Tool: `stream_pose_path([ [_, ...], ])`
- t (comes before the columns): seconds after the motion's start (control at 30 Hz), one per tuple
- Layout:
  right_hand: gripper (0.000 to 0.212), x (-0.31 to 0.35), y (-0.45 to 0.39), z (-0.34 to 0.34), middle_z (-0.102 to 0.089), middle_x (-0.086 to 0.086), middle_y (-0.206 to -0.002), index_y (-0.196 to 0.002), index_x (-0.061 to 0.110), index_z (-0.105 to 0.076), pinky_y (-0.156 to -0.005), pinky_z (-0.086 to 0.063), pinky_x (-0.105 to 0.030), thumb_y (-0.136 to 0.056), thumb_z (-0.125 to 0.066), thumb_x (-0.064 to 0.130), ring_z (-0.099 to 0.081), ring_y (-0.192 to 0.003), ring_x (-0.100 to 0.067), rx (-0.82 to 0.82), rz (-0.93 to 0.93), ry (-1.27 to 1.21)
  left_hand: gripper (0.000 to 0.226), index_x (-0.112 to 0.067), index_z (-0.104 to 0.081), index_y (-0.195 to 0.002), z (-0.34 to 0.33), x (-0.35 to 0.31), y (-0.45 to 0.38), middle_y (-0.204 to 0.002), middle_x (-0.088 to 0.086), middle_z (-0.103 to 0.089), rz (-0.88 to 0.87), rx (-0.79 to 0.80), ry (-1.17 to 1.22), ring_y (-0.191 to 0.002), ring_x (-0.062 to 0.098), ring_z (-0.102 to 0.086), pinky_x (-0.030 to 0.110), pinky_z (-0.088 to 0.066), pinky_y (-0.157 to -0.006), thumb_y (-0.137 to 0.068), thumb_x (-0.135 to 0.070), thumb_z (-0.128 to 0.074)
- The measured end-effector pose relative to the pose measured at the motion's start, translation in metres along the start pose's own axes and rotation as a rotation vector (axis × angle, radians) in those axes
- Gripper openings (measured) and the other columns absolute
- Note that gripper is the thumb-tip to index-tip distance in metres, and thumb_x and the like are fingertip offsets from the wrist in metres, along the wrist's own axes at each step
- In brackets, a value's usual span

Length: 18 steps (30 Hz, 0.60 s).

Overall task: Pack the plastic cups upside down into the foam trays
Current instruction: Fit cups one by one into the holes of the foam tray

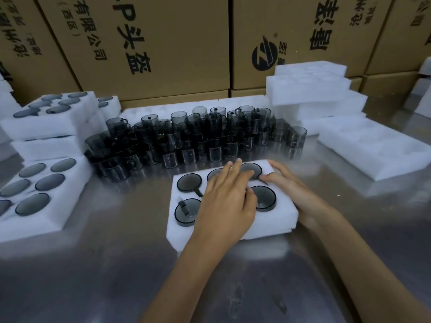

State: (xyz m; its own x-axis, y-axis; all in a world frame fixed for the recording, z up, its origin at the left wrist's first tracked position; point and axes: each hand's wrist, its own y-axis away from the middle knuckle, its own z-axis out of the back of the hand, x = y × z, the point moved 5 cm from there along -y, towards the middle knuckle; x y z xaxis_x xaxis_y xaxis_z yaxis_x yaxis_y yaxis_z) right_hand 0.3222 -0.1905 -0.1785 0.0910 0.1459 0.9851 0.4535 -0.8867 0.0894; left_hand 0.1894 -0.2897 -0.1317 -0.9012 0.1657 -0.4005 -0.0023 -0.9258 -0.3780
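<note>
A shiny metal desk [121, 264] carries a foam tray [268, 223] near its middle, a crowd of loose smoky plastic cups [186, 138] behind it, filled tray stacks [46, 206] on the left, and empty foam trays [373, 155] on the right.

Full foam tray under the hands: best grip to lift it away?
Take the foam tray by its two short side walls, coming in from left and right, palms low. Its top is filled with upside-down cups, so only the sides offer bare foam.
</note>
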Motion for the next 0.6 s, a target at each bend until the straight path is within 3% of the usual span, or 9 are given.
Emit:
stream_pose_path([
  [0.13, 0.042, -0.008, -0.001, -0.002, -0.076, -0.010, -0.105, -0.122, 0.023, -0.068, -0.063, -0.059, -0.029, -0.083, -0.072, 0.039, -0.076, -0.089, -0.024, -0.002, -0.092, -0.084, 0.038, -0.019, -0.057, -0.136, 0.018, -0.004, 0.003, -0.154, -0.001, -0.044, -0.064, -0.211, -0.036, -0.145, 0.016, -0.032, 0.033, -0.020, -0.118, -0.101, -0.024, -0.045],
  [0.23, 0.044, -0.007, 0.001, -0.004, -0.075, -0.015, -0.110, -0.114, 0.018, -0.076, -0.078, -0.058, -0.038, -0.085, -0.066, 0.049, -0.072, -0.096, -0.029, 0.097, -0.130, -0.186, 0.031, -0.013, -0.070, -0.117, 0.026, -0.012, 0.006, -0.127, 0.001, -0.067, -0.181, -0.349, -0.047, -0.121, 0.019, -0.056, 0.034, -0.038, -0.104, -0.094, -0.019, -0.050],
  [0.33, 0.056, -0.003, 0.003, 0.013, -0.071, -0.021, -0.113, -0.122, 0.011, -0.070, -0.097, -0.052, -0.050, -0.076, -0.064, 0.043, -0.067, -0.097, -0.032, 0.054, -0.123, -0.191, 0.028, -0.009, -0.073, -0.104, 0.032, -0.012, 0.007, -0.108, 0.000, -0.072, -0.280, -0.435, -0.002, -0.103, 0.019, -0.062, 0.035, -0.043, -0.092, -0.092, -0.017, -0.049],
  [0.47, 0.067, 0.002, 0.008, 0.024, -0.071, -0.021, -0.117, -0.117, 0.013, -0.075, -0.083, -0.058, -0.049, -0.082, -0.050, 0.065, -0.068, -0.097, -0.039, 0.103, -0.164, -0.169, 0.026, -0.011, -0.073, -0.093, 0.049, 0.011, 0.007, -0.095, -0.004, -0.072, -0.260, -0.631, 0.085, -0.091, 0.016, -0.062, 0.033, -0.042, -0.086, -0.090, -0.016, -0.048],
  [0.6, 0.083, -0.006, 0.010, 0.014, -0.067, -0.028, -0.077, -0.105, 0.014, -0.078, -0.048, -0.056, -0.034, -0.077, -0.047, 0.085, -0.063, -0.052, -0.033, 0.179, -0.286, 0.028, 0.026, -0.021, -0.072, -0.091, 0.062, 0.062, 0.010, -0.090, -0.018, -0.067, 0.061, -0.839, 0.284, -0.090, 0.003, -0.055, 0.025, -0.034, -0.092, -0.091, -0.021, -0.046],
])
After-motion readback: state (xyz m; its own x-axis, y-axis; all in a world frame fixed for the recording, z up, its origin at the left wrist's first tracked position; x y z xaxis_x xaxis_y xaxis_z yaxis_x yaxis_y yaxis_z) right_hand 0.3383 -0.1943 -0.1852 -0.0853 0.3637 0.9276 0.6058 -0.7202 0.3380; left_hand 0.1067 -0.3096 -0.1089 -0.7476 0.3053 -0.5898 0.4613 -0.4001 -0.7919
